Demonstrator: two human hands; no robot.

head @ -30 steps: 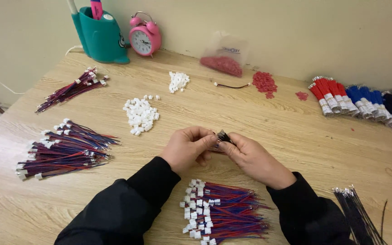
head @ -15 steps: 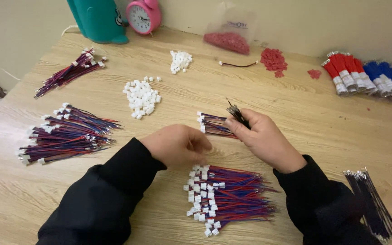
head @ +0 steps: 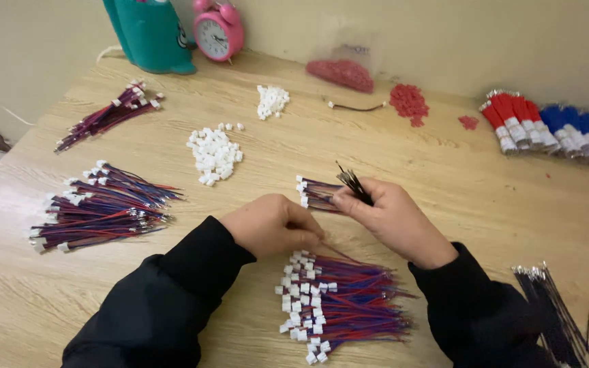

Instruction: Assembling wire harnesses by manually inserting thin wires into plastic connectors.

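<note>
My right hand [head: 393, 221] holds a small bunch of black wires [head: 354, 184] together with a few red-and-blue wire leads with white connectors [head: 311, 193] that stick out to the left. My left hand [head: 270, 223] is curled just left of it, with its fingertips pinched at the top of a pile of red-and-blue leads with white connectors [head: 339, 300]. Whether it pinches a wire from that pile I cannot tell. Both arms wear black sleeves.
On the wooden table [head: 444, 170] lie a big lead bundle [head: 97, 208], a smaller bundle [head: 107, 114], white connector heaps [head: 214, 153] [head: 271, 101], red connectors [head: 409, 103], a bag of red parts [head: 341, 72], red, blue and black-capped wire bundles [head: 553, 129], black wires [head: 557, 313], a teal holder [head: 150, 34] and pink clock [head: 218, 31].
The hands have come apart: the right one lifted the black wires and short leads up and to the right, the left one dropped toward the near pile. The camera tilted down.
</note>
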